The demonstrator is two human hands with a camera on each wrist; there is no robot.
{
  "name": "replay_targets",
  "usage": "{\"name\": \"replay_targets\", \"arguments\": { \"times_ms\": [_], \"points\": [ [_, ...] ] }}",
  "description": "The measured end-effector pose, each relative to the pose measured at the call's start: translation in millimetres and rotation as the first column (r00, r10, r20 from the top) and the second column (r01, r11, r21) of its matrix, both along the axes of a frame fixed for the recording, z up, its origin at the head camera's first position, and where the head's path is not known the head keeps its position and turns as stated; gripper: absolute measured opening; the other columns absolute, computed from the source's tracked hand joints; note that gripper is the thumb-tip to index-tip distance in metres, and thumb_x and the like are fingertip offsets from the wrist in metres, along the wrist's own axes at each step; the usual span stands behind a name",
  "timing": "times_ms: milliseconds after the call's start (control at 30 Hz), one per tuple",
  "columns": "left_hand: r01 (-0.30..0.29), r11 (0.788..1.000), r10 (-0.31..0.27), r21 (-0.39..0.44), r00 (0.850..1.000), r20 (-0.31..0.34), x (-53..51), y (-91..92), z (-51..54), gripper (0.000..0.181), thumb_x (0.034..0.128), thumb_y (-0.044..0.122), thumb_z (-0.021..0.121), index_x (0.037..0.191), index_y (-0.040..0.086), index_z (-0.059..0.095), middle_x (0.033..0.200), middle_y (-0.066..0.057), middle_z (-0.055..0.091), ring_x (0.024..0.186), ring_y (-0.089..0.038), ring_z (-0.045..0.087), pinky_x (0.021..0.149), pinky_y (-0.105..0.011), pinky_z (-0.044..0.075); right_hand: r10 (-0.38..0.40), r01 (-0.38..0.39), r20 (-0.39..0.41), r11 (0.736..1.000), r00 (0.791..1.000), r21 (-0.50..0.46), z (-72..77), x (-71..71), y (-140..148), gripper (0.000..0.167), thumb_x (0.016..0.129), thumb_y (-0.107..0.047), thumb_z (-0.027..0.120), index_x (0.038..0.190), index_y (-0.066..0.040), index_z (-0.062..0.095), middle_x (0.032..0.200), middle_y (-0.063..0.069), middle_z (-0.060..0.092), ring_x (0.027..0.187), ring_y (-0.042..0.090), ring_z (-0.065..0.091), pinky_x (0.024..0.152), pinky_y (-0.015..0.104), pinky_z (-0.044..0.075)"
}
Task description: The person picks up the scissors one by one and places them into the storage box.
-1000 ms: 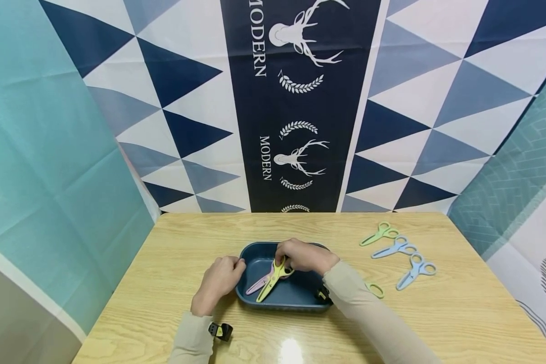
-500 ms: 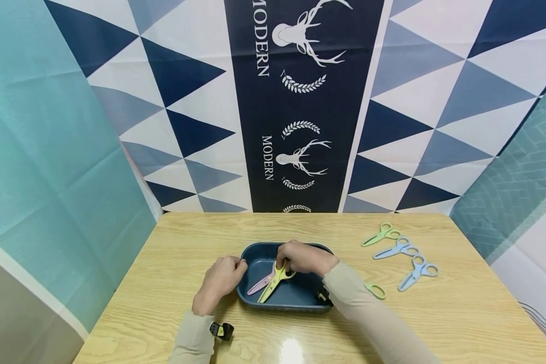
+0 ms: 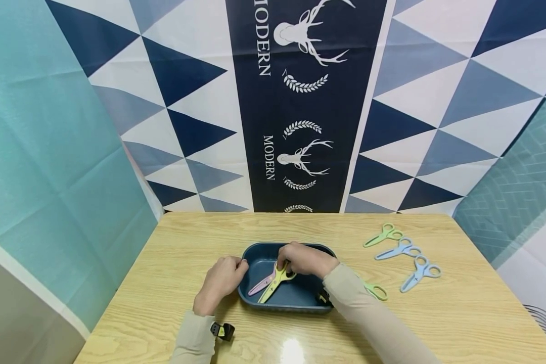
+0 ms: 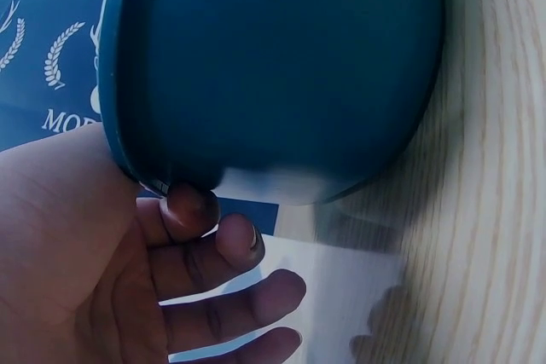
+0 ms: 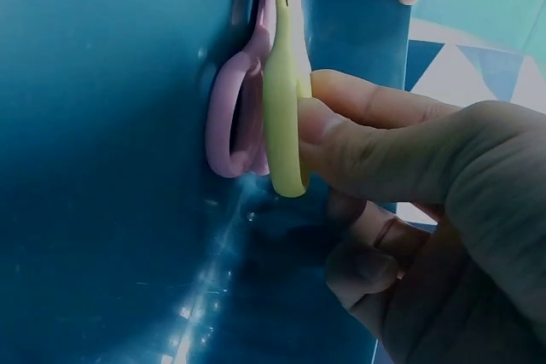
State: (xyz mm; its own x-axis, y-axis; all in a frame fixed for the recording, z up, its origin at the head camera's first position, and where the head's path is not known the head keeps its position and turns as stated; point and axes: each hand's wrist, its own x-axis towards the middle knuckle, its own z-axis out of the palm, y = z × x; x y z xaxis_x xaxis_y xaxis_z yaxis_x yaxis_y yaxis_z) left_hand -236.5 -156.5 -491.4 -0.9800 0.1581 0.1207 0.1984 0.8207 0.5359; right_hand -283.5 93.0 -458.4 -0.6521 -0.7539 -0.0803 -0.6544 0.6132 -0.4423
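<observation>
A dark blue tub [image 3: 296, 307] stands on the wooden table. My left hand [image 3: 222, 284] grips its left rim; in the left wrist view the fingers [image 4: 226, 304] are outside the wall, and the thumb is mostly hidden. Inside the tub, my right hand [image 3: 306, 258] pinches a handle loop of the yellow scissors [image 3: 269, 290] between thumb and forefinger. Beside them lie pink scissors [image 3: 260, 285], partly covered by the yellow ones in the head view. The right wrist view shows the pink handles [image 5: 223, 121] right next to the yellow loop [image 5: 281, 117].
Right of the tub lie green scissors [image 3: 384, 234] and two pairs of light blue scissors [image 3: 398, 248], [image 3: 417, 275]. Another green pair [image 3: 376, 291] is partly hidden beneath the right forearm. A patterned cloth [image 3: 300, 101] hangs behind the table's back edge.
Hands, tub and scissors keep their places relative to each other. Only the head view has shifted very slightly.
</observation>
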Motion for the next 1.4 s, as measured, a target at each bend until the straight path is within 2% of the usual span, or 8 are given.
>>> {"name": "replay_targets", "arguments": {
  "times_ms": [533,1000,1400],
  "points": [
    [0.004,1.000,-0.004,-0.004,1.000,-0.007,1.5,1.4,0.2,0.044,0.1040,0.026,0.051,0.061,0.018,0.049,0.058,0.005,0.042,0.053,-0.011,0.046,0.050,-0.028,0.034,0.015,-0.015,-0.044,1.000,0.999,0.019,-5.4,1.0,-1.3,0.024,0.088,0.010,0.071,0.100,-0.008,0.080,0.104,0.003,0.074,0.098,0.014,0.068,0.080,0.022,0.055],
    [0.003,1.000,-0.003,-0.012,1.000,-0.004,0.5,0.5,0.3,0.044,0.1044,0.026,0.051,0.061,0.017,0.049,0.059,0.004,0.042,0.053,-0.012,0.046,0.051,-0.028,0.034,0.014,-0.013,-0.043,0.999,0.999,0.032,-3.6,2.5,-2.4,0.021,0.085,0.008,0.076,0.099,-0.008,0.081,0.105,0.004,0.075,0.096,0.014,0.069,0.077,0.022,0.055],
    [0.000,1.000,0.000,-0.007,1.000,-0.004,1.3,0.9,-2.7,0.044,0.1043,0.027,0.051,0.061,0.017,0.049,0.058,0.004,0.041,0.052,-0.012,0.046,0.050,-0.027,0.034,-0.019,0.019,-0.015,1.000,1.000,0.024,-5.4,3.5,-2.7,0.022,0.085,0.009,0.076,0.098,-0.008,0.081,0.106,0.004,0.076,0.095,0.014,0.068,0.075,0.021,0.055]
  ]
}}
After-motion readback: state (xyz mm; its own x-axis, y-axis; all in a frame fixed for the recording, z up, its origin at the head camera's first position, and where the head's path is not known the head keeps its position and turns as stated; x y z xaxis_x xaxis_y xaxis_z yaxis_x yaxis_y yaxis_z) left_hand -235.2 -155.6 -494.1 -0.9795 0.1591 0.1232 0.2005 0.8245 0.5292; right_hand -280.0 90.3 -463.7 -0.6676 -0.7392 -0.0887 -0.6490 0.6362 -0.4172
